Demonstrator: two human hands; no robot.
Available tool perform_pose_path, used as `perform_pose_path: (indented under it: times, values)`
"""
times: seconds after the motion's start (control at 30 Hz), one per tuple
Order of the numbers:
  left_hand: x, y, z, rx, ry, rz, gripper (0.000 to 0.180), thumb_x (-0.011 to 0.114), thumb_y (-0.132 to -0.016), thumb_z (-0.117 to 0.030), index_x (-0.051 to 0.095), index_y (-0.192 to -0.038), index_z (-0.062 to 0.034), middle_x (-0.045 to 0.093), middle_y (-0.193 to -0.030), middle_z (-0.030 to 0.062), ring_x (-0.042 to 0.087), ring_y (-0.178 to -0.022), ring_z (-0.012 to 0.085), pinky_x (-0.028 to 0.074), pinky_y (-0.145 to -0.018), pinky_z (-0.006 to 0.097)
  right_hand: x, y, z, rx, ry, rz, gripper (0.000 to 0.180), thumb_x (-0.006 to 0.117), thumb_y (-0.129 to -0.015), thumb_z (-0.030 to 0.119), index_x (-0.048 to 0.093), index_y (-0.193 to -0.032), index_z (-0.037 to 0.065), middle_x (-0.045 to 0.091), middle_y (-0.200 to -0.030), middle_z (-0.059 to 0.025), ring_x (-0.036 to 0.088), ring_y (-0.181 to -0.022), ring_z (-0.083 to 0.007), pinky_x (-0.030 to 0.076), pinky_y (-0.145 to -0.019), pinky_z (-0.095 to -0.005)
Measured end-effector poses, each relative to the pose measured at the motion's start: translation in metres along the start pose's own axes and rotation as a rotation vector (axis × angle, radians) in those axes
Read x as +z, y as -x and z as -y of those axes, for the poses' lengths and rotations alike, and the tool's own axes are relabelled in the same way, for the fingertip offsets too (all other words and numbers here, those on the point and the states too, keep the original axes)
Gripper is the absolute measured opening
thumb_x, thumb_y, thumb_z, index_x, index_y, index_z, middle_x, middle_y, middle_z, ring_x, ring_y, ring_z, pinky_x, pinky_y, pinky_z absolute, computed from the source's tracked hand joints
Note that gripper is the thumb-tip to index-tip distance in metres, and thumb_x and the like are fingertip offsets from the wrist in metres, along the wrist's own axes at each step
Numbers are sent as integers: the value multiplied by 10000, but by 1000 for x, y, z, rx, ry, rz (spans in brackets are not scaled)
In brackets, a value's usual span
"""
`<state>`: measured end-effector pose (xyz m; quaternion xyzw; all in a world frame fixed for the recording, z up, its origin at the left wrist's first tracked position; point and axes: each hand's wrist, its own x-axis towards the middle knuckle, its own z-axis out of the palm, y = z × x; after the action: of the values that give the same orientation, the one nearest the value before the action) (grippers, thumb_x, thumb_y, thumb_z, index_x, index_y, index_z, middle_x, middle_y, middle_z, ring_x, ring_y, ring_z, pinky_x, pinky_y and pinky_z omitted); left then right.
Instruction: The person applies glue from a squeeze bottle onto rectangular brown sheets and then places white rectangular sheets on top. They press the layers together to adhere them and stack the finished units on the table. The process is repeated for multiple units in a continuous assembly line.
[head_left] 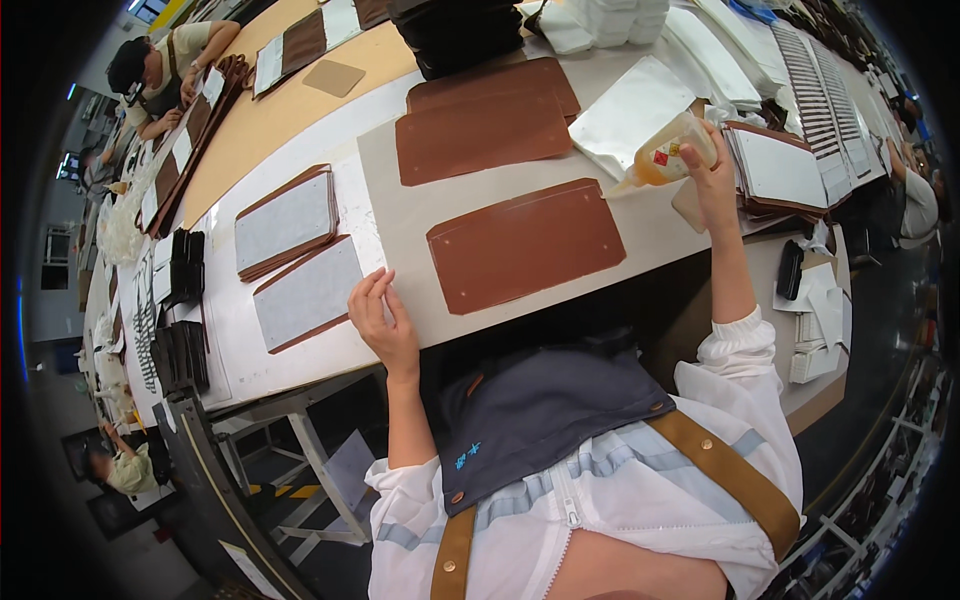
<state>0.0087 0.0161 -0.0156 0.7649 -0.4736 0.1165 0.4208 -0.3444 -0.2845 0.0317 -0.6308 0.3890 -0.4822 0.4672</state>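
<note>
My right hand (714, 185) grips a squeeze bottle (655, 160) of amber liquid, probably glue. The bottle is tilted, its pointed nozzle down at the upper right corner of a brown leather-like panel (525, 248). That panel lies flat near the table's front edge. Against the table edge, my left hand (384, 325) holds nothing, its fingers loosely stretched. It is nearest to a grey-faced panel with brown edges (312, 292). Behind the front panel lie overlapping brown panels (485, 130).
Stacked grey-faced panels (287, 222) lie at left, white sheets (632, 115) and a pile of white-faced brown pieces (780, 165) at right. A black stack (455, 35) stands at the back. Another person (165, 75) works at the far left. A side table (800, 340) stands at right.
</note>
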Motion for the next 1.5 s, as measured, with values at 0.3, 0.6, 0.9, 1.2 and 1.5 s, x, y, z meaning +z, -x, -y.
perform_pose_path:
  times: [0.3,0.6,0.9,1.2,1.5]
  values:
    - [2,-1,-1,6,-5,-2,196,586,-946,6,707,-1090,-50,677,-1139,91,598,-1107,283,453,-983,409,-17,23,1,40,-23,17,644,794,-894,381,543,-1359,13,629,-1170,-25,588,-1067,-99,484,-937,-254]
    - [2,1,1,20,-17,3,203,586,-945,1,706,-1100,-51,679,-1144,96,599,-1105,287,457,-980,410,-40,63,-2,102,-75,-22,629,779,-903,404,558,-1348,18,638,-1177,-25,598,-1084,-101,486,-938,-265]
    - [2,2,1,8,-23,14,196,587,-953,-28,709,-1104,-57,678,-1159,88,586,-1134,282,436,-1011,413,-52,124,27,348,-591,-222,400,619,-997,248,554,-1302,-2,647,-1237,-112,651,-1142,-191,572,-955,-361]
    - [2,3,3,17,-5,21,192,588,-955,-32,708,-1103,-49,677,-1160,92,585,-1140,283,432,-1015,417,3,198,18,64,-77,-528,414,661,-934,132,468,-1282,18,545,-1138,-68,539,-1056,-132,447,-970,-291]
    - [1,2,3,38,-7,22,193,577,-963,-35,710,-1104,-36,681,-1155,105,596,-1133,285,442,-1009,408,14,209,17,-3,243,-486,548,737,-881,196,439,-1306,21,499,-1178,-87,504,-1106,-170,419,-1001,-316]
